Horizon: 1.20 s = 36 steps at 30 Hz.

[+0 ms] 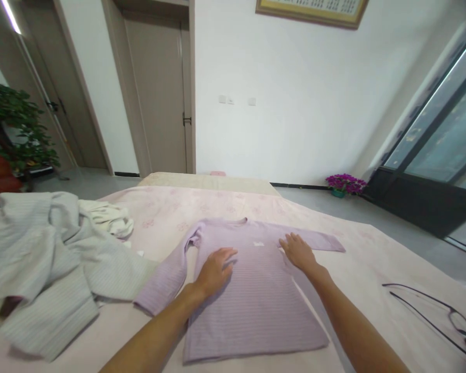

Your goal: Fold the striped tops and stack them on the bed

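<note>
Nearest to my camera, the hem of the lilac shirt (252, 300) faced me; the shirt lay flat on the pink sheet (365, 290), mid-view. To its right, well apart, I logged the glasses (461, 322), arms unfolded, partly cut off by the view edge. To its left lay the grey clothes (58, 248), heaped, reaching the shirt's cuff.

I had the left hand (216, 270) over the left chest, thumb apart from the extended fingers. I had the right hand (300, 252) at the base of the right sleeve, fingers extended and loosely spread. I could not tell how firmly either one bore on the fabric.

Farther out, the left sleeve angled back toward me, the right sleeve ran outward, and the collar pointed away. Beyond the sheet I registered the potted flowers (345, 184) on the floor, the wall (295, 103) and a closed door (157, 93).
</note>
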Available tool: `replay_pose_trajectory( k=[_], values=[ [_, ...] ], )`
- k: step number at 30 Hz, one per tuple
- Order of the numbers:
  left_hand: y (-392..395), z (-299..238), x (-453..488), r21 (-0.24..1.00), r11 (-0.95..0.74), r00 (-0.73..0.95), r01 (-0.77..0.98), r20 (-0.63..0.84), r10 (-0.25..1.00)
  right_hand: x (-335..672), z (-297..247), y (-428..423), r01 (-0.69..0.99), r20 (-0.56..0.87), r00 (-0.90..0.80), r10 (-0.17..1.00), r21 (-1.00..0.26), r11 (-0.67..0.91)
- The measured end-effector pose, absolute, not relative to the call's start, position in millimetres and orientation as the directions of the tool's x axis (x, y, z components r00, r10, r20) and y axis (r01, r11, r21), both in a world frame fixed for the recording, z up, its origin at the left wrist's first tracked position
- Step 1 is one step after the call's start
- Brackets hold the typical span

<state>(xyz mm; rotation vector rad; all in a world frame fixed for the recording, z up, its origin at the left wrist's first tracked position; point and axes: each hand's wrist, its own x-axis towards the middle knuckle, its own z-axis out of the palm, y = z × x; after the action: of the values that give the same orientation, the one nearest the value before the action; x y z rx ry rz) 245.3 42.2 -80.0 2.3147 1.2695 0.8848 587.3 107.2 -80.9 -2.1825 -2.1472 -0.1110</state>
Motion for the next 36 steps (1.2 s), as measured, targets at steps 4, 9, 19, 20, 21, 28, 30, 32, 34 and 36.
replay_pose_trajectory(
  k=[4, 9, 19, 20, 21, 28, 30, 32, 34, 36],
  values=[
    [43, -58, 190, 0.537, -0.478, 0.226, 0.695, 0.467, 0.855, 543, -89, 85, 0.954, 0.153, -0.300, 0.942, 0.042, 0.297],
    [55, -50, 90, 0.176, -0.104, 0.039, 0.979, 0.336, 0.941, 501, -111, 59, 0.990, 0.191, -0.139, 0.972, 0.017, 0.139],
    [17, -74, -46, -0.315, -0.303, 0.344, 0.899, 0.083, 0.935, 502, -107, 56, 0.991, 0.212, -0.127, 0.969, -0.019, 0.134],
    [13, -72, -55, -0.328, -0.354, 0.393, 0.876, 0.062, 0.917, 502, -107, 56, 0.990, 0.217, -0.130, 0.968, -0.020, 0.137],
    [10, -70, -61, -0.333, -0.393, 0.431, 0.857, 0.045, 0.901, 501, -107, 56, 0.990, 0.220, -0.131, 0.967, -0.019, 0.139],
    [0, -58, -31, -0.117, -0.337, 0.346, 0.934, 0.067, 0.936, 499, -105, 55, 0.992, 0.229, -0.117, 0.966, -0.018, 0.125],
    [0, -56, -10, -0.060, -0.239, 0.244, 0.969, 0.092, 0.965, 498, -104, 54, 0.992, 0.228, -0.117, 0.967, -0.016, 0.124],
    [2, -56, 3, -0.024, -0.160, 0.162, 0.987, 0.099, 0.982, 498, -103, 53, 0.992, 0.231, -0.118, 0.966, -0.013, 0.124],
    [9, -57, 6, 0.077, -0.119, 0.115, 0.990, 0.060, 0.992, 499, -104, 53, 0.992, 0.237, -0.121, 0.964, -0.013, 0.127],
    [23, -56, -2, 0.250, -0.068, 0.063, 0.966, 0.029, 0.998, 499, -105, 53, 0.991, 0.243, -0.123, 0.962, -0.016, 0.131]
  ],
)
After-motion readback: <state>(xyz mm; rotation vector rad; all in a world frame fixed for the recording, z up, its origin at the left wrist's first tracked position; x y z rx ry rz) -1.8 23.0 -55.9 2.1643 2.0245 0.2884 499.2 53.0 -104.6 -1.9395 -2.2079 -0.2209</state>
